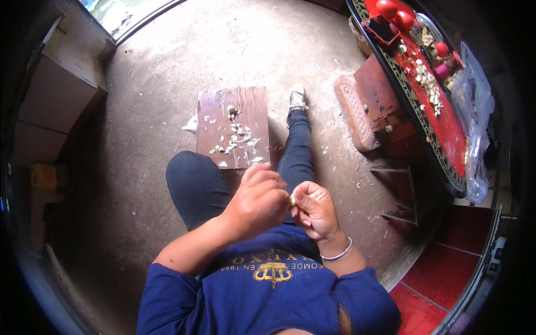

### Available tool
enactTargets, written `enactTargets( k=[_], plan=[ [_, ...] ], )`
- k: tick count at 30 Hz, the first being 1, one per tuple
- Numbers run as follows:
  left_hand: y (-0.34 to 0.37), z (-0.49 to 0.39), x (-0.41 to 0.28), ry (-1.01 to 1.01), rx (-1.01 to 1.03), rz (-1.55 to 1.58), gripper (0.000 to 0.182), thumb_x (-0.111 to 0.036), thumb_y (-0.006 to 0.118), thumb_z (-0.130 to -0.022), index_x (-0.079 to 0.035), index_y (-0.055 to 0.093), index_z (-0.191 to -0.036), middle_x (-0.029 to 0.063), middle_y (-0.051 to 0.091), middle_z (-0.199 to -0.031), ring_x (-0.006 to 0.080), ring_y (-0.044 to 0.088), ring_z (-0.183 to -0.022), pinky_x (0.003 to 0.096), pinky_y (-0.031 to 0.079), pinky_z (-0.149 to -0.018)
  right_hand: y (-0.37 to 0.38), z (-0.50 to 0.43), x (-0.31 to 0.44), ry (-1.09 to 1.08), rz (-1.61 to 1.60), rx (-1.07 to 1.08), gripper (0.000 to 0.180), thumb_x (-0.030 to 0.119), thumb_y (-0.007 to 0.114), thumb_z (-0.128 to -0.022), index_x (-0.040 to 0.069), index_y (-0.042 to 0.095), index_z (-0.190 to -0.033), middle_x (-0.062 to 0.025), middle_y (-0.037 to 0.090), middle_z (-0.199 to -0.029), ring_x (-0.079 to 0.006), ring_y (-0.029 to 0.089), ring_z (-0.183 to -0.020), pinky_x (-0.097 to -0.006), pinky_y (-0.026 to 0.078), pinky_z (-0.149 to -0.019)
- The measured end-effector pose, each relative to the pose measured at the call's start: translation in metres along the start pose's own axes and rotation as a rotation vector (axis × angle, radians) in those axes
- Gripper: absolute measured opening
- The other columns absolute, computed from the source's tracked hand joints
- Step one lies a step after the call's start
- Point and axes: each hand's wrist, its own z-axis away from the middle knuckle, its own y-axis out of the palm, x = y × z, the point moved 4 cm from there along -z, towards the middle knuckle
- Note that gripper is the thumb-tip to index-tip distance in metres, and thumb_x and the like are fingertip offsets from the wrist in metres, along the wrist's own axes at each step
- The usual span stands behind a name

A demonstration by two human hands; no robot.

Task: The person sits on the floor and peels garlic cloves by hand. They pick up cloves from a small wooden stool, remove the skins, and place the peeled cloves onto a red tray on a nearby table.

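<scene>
In front of my chest, my right hand (315, 209) pinches a small pale garlic clove (292, 201) between thumb and index finger. My left hand (261, 194) is curled right against it, its back towards the camera. The fingertips of that left hand are hidden, so whether they grip the clove or a bit of skin does not show. Beyond my bent left knee stands a low wooden stool (209, 125). Scattered over its top are garlic cloves and papery peels (238, 138). A small cluster of garlic (231, 111) lies towards its far side.
At the right is a red-topped table (448, 138) with a dark patterned rim. On it lie a heap of garlic (427, 81), a red-cased phone (381, 29), round red items (404, 21) and a clear plastic bag (475, 121). Cabinets (54, 96) line the left wall.
</scene>
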Motion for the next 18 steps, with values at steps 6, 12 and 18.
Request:
enactTargets(
  k=[6,12,18],
  plan=[
    [-0.005,-0.003,0.003,0.025,-0.004,-0.013,0.014,-0.002,0.061,-0.055,-0.005,0.050,-0.064,0.0058,0.052,-0.068,0.0217,0.053,-0.073,0.0402,0.039,-0.079,0.007,0.002,-0.001,0.112,0.140,0.050,0.017,0.017,0.054,-0.081,0.001,0.052,-0.078,-0.0080,0.055,-0.060,-0.0028,0.036,-0.035,-0.0129,0.026,-0.032],
    [-0.024,0.002,0.022,-0.177,-0.037,-0.008,0.014,-0.001,0.059,-0.058,-0.005,0.052,-0.070,0.0080,0.053,-0.066,0.0251,0.052,-0.063,0.0344,0.041,-0.063,0.010,0.001,0.001,0.084,0.074,0.062,0.021,0.019,0.050,-0.083,0.001,0.050,-0.073,-0.0058,0.051,-0.058,-0.0017,0.033,-0.034,-0.0137,0.026,-0.032],
    [-0.001,0.023,0.024,-0.576,-0.065,0.445,0.020,0.003,0.054,-0.071,0.001,0.052,-0.090,0.0132,0.056,-0.078,0.0245,0.057,-0.071,0.0291,0.045,-0.063,0.004,-0.016,0.003,-0.096,-0.287,0.057,0.013,0.018,0.047,-0.085,0.006,0.049,-0.080,-0.0070,0.055,-0.076,-0.0094,0.048,-0.057,-0.0202,0.038,-0.048]
  ],
)
